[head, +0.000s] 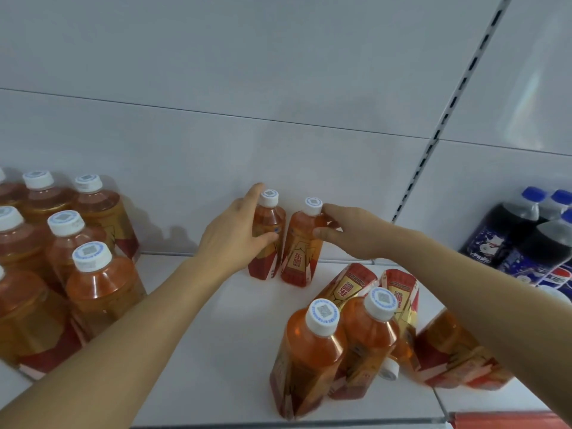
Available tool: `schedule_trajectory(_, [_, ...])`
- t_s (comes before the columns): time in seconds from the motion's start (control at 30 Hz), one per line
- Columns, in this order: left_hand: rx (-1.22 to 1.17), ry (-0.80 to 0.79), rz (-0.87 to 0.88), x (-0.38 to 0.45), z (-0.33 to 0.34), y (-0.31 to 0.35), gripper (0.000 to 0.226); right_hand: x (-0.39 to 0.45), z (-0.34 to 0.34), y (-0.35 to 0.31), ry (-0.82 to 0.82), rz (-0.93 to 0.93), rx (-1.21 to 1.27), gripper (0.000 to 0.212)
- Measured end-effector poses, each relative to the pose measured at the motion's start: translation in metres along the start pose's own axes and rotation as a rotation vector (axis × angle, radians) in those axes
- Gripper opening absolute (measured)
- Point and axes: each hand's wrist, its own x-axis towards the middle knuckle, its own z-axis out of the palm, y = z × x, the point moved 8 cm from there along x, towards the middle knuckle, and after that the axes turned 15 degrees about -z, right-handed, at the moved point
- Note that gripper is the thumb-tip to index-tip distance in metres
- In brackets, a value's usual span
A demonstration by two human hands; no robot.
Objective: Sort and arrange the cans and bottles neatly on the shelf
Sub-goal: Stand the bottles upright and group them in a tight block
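Nearest to the viewer, below and in front of the right hand [349,230], two orange bottles [309,357] stand upright on the white shelf [223,335], touching each other. Just behind them two more lie on their sides, and another lies under the right forearm. Below and outward from the left hand [232,239] stands a group of the same bottles [93,292] (all with white caps). Farther back, each hand holds one upright bottle: the left hand wraps the left bottle [267,243] with thumb in front, and the right hand grips the right bottle [301,249] near its shoulder. The two bottles stand just beside each other, close to the back wall [278,88]. Beyond the right hand, dark cola bottles [526,239] stand together.
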Motion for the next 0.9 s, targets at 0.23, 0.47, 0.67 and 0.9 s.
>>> schedule_trajectory(0.23, [-0.149,0.089,0.12,-0.051,-0.051,0.047,0.069,-0.047,-0.035,-0.03,0.072,-0.039,-0.142,0.082])
schedule_trajectory(0.47, [-0.024,-0.556,0.202,-0.14,-0.038,0.071,0.095,-0.117,-0.046,-0.069,-0.021,-0.097,0.062,0.084])
schedule_trajectory(0.67, [0.053,-0.494,0.247,-0.171,-0.03,0.071,0.059,-0.145,-0.01,-0.094,-0.203,-0.098,-0.172,0.076])
schedule_trajectory(0.9, [0.109,-0.409,0.144,-0.167,-0.063,0.025,0.062,-0.132,0.008,-0.136,-0.113,-0.182,-0.207,0.064])
